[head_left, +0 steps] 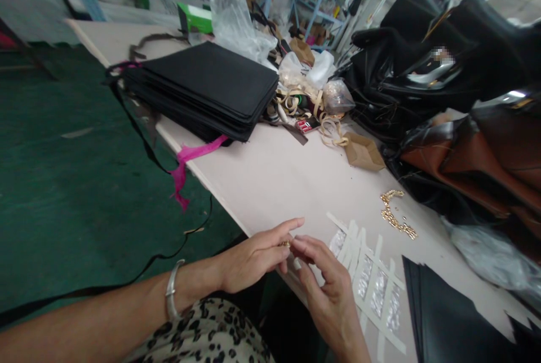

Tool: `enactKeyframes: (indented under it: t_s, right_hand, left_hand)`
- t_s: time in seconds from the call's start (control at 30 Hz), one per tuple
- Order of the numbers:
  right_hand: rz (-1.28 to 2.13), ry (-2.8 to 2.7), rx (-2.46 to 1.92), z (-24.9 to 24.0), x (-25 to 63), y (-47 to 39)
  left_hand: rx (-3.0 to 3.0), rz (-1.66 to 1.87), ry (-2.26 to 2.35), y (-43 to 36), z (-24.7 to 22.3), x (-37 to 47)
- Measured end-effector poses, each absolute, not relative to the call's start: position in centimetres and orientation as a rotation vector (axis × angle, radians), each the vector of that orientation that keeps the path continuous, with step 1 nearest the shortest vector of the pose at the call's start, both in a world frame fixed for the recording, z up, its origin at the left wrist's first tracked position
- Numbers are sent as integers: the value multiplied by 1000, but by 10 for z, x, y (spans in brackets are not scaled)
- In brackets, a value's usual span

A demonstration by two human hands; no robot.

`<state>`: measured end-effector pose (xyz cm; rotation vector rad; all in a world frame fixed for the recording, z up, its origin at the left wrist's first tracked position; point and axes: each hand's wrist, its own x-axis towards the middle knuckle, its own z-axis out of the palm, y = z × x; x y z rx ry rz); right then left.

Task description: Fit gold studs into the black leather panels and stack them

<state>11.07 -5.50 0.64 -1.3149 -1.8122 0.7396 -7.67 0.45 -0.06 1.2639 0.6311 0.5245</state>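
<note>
My left hand (pixel 253 256) reaches in from the lower left, a silver bangle (pixel 171 291) on its wrist. A small gold metal piece (pixel 286 244) shows at its fingertips, pinched there; its exact shape is too small to tell. Close against those fingertips is my right hand (pixel 327 284), its fingers bent and the thumb apart from the forefinger, with nothing visible in it. Both hands are over the table's near edge. To the right, pale tape strips (pixel 359 250) lie crossed over shiny clear packets. Farther off, many similar small gold pieces (pixel 397 219) lie loose on the table.
A stack of black sheets (pixel 207 81) overhangs the left edge of the table (pixel 270 177), with a pink strip (pixel 181 168) hanging down. Plastic bags and cream ribbon clutter the back beside a cardboard tray (pixel 364 153). Black bags (pixel 456 41) pile up right; black pieces (pixel 456 318) lie nearer.
</note>
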Motion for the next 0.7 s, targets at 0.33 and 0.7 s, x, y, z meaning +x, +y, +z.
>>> enactKeyframes:
  t_s: [0.33, 0.7]
  right_hand:
    - [627, -1856, -1346, 9, 104, -61]
    - [-182, -2469, -920, -10, 120, -19]
  left_hand:
    - [1120, 582, 616, 4, -7, -68]
    - [865, 569, 643, 15, -3, -70]
